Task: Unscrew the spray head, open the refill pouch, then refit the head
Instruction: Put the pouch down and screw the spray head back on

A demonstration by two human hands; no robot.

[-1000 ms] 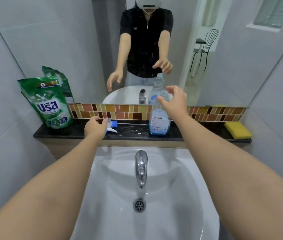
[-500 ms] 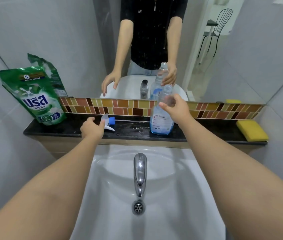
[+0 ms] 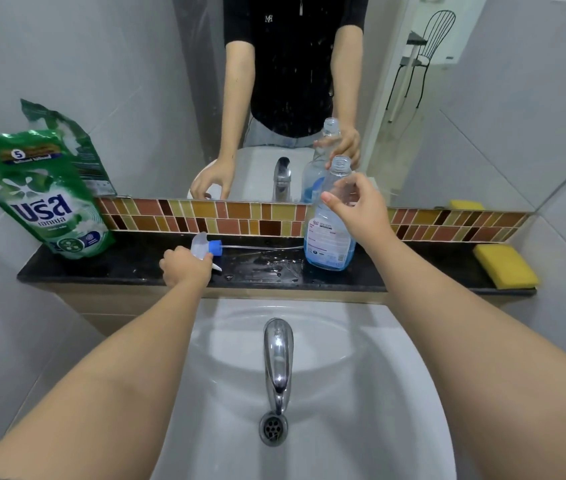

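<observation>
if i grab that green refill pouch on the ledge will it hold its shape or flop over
The green refill pouch is probably floppy: its top corner is creased and it leans against the wall. It bulges low down, so it likely feels bottom-heavy and may sag if lifted by the top. Its film looks glossy and the ledge nearby shows wet patches, so it could be slippery.
</observation>
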